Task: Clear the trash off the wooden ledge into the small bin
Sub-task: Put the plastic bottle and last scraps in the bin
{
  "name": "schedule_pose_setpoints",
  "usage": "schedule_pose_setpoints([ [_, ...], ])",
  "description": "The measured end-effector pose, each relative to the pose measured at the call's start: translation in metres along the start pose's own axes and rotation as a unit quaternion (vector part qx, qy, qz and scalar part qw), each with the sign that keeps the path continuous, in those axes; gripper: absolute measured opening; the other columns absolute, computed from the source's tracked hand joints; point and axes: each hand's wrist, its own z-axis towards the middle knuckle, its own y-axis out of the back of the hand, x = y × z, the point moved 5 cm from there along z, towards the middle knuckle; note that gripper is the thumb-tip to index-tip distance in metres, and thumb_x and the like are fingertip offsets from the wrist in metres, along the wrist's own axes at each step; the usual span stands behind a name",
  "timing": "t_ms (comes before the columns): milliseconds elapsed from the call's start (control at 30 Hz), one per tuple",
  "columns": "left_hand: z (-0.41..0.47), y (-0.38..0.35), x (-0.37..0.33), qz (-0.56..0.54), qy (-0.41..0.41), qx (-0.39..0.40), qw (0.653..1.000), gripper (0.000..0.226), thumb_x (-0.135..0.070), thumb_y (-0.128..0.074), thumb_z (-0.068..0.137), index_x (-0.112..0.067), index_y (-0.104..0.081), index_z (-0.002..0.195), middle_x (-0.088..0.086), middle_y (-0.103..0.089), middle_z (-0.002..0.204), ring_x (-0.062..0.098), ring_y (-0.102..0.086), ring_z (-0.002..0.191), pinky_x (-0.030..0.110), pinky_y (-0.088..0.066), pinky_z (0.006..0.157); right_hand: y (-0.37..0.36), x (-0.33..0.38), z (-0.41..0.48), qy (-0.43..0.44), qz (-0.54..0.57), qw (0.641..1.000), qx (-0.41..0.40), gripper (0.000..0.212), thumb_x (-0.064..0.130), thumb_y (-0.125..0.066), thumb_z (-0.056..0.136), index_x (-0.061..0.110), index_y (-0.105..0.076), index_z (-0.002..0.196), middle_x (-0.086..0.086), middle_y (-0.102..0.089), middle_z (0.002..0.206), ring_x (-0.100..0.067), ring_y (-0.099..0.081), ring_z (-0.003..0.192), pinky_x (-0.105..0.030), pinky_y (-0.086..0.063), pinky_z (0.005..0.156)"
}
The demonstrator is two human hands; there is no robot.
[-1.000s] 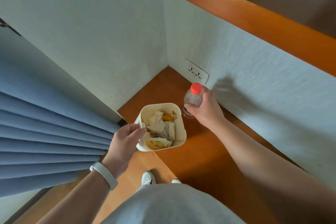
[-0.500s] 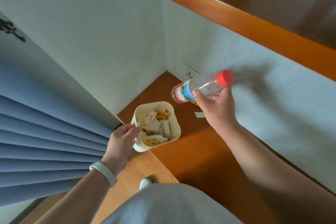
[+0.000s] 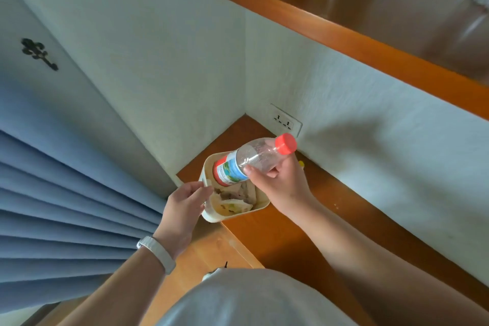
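Observation:
A small cream bin (image 3: pixel 260 205) stands at the left end of the wooden ledge (image 3: pixel 304 230), partly filled with crumpled paper and wrappers. My right hand (image 3: pixel 280 182) grips a clear plastic bottle (image 3: pixel 254 160) with a red cap and a blue-green label. The bottle lies tilted, its base over the bin's opening and its cap pointing up to the right. My left hand (image 3: pixel 185 209) holds the bin's left rim. A small yellow scrap (image 3: pixel 301 164) lies on the ledge behind my right hand.
White walls meet in a corner behind the bin, with a wall socket (image 3: pixel 285 122) just above the ledge. A higher wooden shelf (image 3: pixel 370 24) runs overhead to the right. Blue curtain folds (image 3: pixel 66 206) hang at the left. The floor lies below the ledge's front edge.
My right hand lifted the bottle off the ledge, tipped it sideways and carried it left until its base came over the bin. My left hand stayed on the bin's rim.

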Motion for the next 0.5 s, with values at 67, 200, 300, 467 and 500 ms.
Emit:
schedule_pose_setpoints([
  [67,-0.004,0.0,-0.004,-0.002,-0.018,0.015,1.0,0.032,-0.037,-0.074,0.082,-0.012,-0.077,0.101,0.007,-0.083,0.094,0.018,-0.08,0.087,0.017,-0.059,0.064,-0.01,-0.006,0.0,-0.018,-0.016,1.0,0.006,0.052,0.036,-0.078,0.075,0.018,-0.054,0.118,-0.004,-0.069,0.108,-0.018,-0.069,0.1,-0.045,-0.059,0.083],
  [200,-0.007,-0.001,-0.007,0.033,-0.055,0.022,0.998,0.048,-0.048,-0.076,0.067,-0.013,-0.077,0.099,0.011,-0.083,0.093,0.027,-0.081,0.087,0.033,-0.063,0.078,-0.026,-0.012,0.003,-0.011,-0.071,0.997,0.026,0.06,0.045,-0.076,0.073,0.025,-0.047,0.122,-0.003,-0.064,0.112,-0.016,-0.067,0.101,-0.039,-0.06,0.082],
  [300,-0.007,-0.001,-0.006,0.032,-0.046,0.002,0.998,0.042,-0.043,-0.077,0.072,-0.011,-0.076,0.099,0.012,-0.083,0.092,0.031,-0.08,0.088,0.042,-0.063,0.087,-0.035,-0.014,0.008,-0.002,-0.09,0.995,0.04,0.058,0.044,-0.078,0.074,0.031,-0.047,0.121,0.001,-0.063,0.112,-0.015,-0.066,0.1,-0.037,-0.059,0.082],
  [467,-0.002,0.0,0.002,-0.007,0.006,-0.022,1.0,0.027,-0.033,-0.076,0.086,-0.009,-0.075,0.099,0.008,-0.083,0.089,0.022,-0.078,0.086,0.043,-0.06,0.088,-0.034,-0.021,0.015,-0.015,-0.11,0.991,0.072,0.057,0.041,-0.08,0.074,0.037,-0.045,0.119,0.006,-0.062,0.112,-0.01,-0.064,0.101,-0.034,-0.058,0.084],
  [500,-0.001,0.001,0.004,-0.024,0.017,-0.026,0.999,0.021,-0.028,-0.074,0.092,-0.008,-0.074,0.098,0.006,-0.083,0.086,0.016,-0.078,0.081,0.04,-0.058,0.085,-0.032,-0.022,0.016,-0.012,-0.116,0.99,0.079,0.057,0.039,-0.081,0.074,0.042,-0.044,0.117,0.008,-0.06,0.113,-0.009,-0.062,0.103,-0.033,-0.057,0.086],
])
